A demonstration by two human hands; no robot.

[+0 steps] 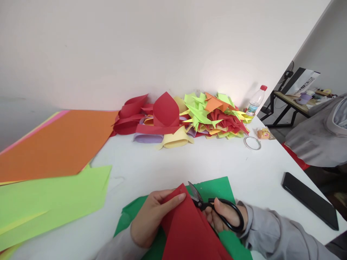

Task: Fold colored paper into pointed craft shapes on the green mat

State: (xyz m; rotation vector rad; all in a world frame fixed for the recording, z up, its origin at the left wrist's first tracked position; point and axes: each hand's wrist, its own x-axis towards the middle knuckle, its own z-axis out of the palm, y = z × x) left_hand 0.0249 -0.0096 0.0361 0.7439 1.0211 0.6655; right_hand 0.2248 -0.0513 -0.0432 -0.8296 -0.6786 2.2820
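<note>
My left hand (151, 216) pinches the top of a folded red paper (187, 227), its thumb lying near the pointed tip. In my right hand (223, 213) is a pair of black-handled scissors (199, 204), with fingers through the loops. The blades are apart, and they meet the right edge of the red paper just below its tip; part of one blade is hidden behind the paper. Beneath both hands lies a green sheet (217, 184), partly covered by the red paper and the hands.
Orange sheets (62, 144) and light green sheets (54, 206) lie at left. Along the wall are cut red paper shapes (166, 110) and a pile of star-like pieces (200, 112). A bottle (255, 103), tape roll (252, 143), wrapped snack (264, 133) and phone (310, 200) stand right. Someone's grey garment (320, 133) is beyond.
</note>
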